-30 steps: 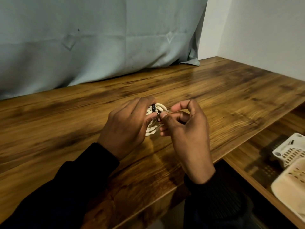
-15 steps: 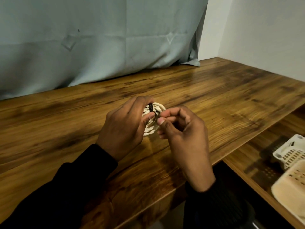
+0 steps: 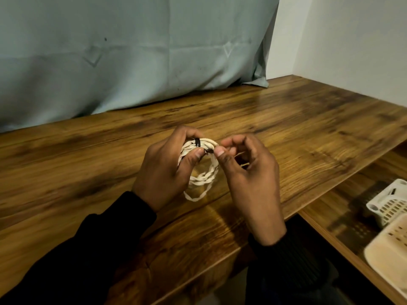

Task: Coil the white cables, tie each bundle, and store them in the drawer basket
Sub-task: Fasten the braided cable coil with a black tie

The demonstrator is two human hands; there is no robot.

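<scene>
since the white cable coil (image 3: 199, 172) is looking light, floppy and prone to springing apart, best hold is at the top by the black tie (image 3: 197, 142). it's hanging just above the wooden desk (image 3: 308, 133), mid-scene. left hand (image 3: 164, 170) is gripping the coil's top-left; right hand (image 3: 248, 172) is pinching the tie's loose end. white basket (image 3: 387, 208) is sitting well apart, near right.

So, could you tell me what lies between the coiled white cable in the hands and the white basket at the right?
In the head view, only bare wooden tabletop and the right hand lie between the coiled cable and the basket.
</scene>
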